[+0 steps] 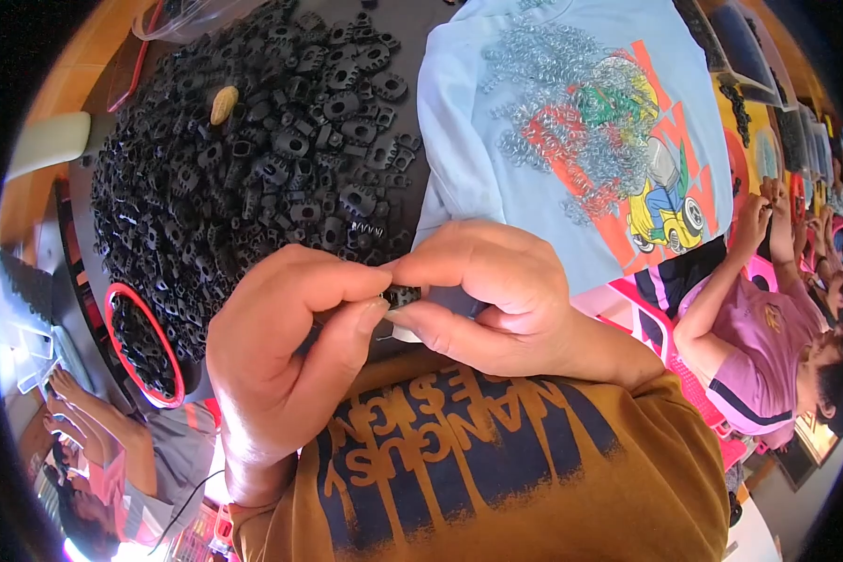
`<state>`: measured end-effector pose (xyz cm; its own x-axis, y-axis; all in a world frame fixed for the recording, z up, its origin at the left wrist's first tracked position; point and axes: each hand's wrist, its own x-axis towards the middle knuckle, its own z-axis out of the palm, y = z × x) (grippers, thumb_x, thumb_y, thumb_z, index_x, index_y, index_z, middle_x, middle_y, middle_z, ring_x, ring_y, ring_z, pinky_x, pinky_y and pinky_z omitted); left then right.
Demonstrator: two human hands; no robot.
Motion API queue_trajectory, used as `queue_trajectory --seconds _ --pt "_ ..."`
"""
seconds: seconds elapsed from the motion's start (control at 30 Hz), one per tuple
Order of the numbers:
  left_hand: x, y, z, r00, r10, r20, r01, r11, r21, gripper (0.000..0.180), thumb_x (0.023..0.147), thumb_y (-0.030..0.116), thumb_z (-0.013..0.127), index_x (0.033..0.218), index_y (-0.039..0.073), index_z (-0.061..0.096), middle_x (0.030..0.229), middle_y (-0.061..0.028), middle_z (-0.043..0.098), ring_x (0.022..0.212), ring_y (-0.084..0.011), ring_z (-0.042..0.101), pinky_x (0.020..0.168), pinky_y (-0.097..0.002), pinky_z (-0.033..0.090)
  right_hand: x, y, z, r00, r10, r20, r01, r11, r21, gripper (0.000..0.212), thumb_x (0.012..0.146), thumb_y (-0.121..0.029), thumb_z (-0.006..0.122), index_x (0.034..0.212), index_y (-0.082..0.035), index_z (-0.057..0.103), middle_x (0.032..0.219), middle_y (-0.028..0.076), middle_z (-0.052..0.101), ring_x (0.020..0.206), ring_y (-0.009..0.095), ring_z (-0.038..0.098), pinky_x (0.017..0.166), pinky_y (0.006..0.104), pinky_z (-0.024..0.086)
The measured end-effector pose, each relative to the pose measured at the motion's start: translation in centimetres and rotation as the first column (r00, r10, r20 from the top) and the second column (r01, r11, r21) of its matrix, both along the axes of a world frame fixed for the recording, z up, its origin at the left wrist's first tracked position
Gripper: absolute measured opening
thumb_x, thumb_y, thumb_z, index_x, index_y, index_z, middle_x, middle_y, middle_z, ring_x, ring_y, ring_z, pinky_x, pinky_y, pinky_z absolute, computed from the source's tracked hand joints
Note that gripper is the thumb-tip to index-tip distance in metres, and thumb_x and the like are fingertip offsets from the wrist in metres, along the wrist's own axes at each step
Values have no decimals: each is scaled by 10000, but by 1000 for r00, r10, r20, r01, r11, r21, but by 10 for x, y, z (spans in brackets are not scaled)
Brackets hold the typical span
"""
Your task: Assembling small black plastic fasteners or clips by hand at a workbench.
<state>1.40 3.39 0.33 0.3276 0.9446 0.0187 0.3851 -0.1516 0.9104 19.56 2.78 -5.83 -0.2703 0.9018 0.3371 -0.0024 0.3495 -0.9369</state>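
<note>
My left hand (295,342) and my right hand (492,290) meet fingertip to fingertip just in front of my chest. Both are closed in a pinch on a small black plastic part (401,297), mostly covered by the fingers. Beyond them, a large heap of black plastic parts (281,140), many with an oval hole, spreads over the dark table. A single small metal spring (366,229) lies on the heap's near edge. To the right, many loose metal springs (557,103) lie on a light blue printed cloth garment (459,140).
A peanut-shaped tan object (224,105) rests on the heap. At the left table edge stands a red-rimmed container (112,304) of black parts. A clear plastic container (192,21) is at the far left. Other people work at both sides, one in a pink shirt (763,351).
</note>
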Motion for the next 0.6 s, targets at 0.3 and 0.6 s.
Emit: queue_trajectory --seconds 0.3,0.6 --pt "-8 -10 1 989 128 72 -126 992 -31 173 773 -63 617 936 -16 648 806 -94 618 716 -169 577 632 -243 434 1 -1 1 1000 14 2 -14 1000 -28 222 719 -44 741 923 -17 656 786 94 642 647 243 611 545 322 471" --pt "-4 -10 4 997 54 -58 -49 995 87 175 755 -70 624 918 -11 645 774 -109 618 678 -207 591 605 -274 456 0 -1 -1 1000 14 1 -14 1000 25 223 715 -39 742 915 -17 646 794 100 647 658 257 619 556 330 481"
